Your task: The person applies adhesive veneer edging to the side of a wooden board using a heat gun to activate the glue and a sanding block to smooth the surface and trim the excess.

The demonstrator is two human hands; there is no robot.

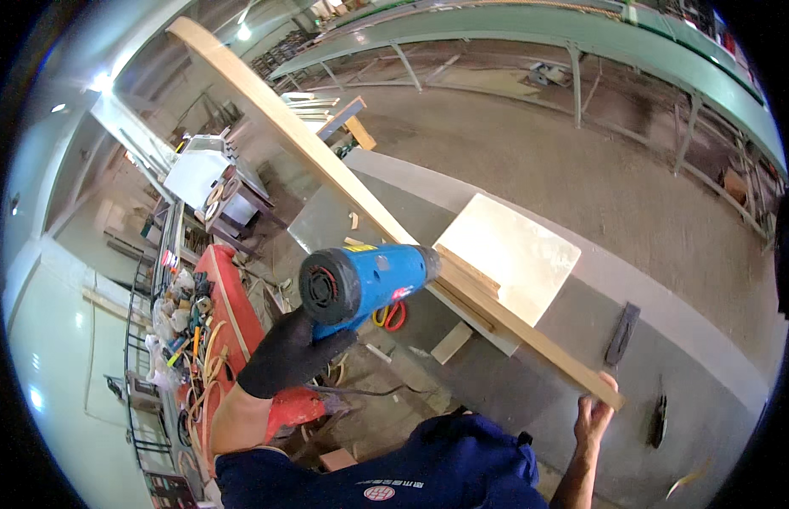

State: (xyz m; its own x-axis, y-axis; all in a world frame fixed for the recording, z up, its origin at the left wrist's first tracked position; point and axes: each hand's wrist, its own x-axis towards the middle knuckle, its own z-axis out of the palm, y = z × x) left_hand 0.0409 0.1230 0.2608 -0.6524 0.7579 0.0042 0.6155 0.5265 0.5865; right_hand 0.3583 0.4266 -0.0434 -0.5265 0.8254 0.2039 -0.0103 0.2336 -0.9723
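Observation:
My left hand [286, 356], in a black glove, is closed round the handle of a blue heat gun [381, 276]. Its round black vented back faces me, and its nozzle end is close against a long, thin wooden strip [360, 193]. The strip slants from the upper left to the lower right, passing over a grey table [530, 399]. At its lower right end, my bare right hand [593, 417] grips it between thumb and fingers. Beside the nozzle, a short wooden piece [471, 273] lies along the strip, over a whitish board [521, 246].
A small wooden block [452, 343] and red-and-yellow-handled scissors [396, 316] lie near the heat gun. Right of the strip are a dark flat tool [621, 332] and a thin dark tool [659, 422]. A cluttered red bench [233, 297] stands left; a long green table [513, 30] runs behind.

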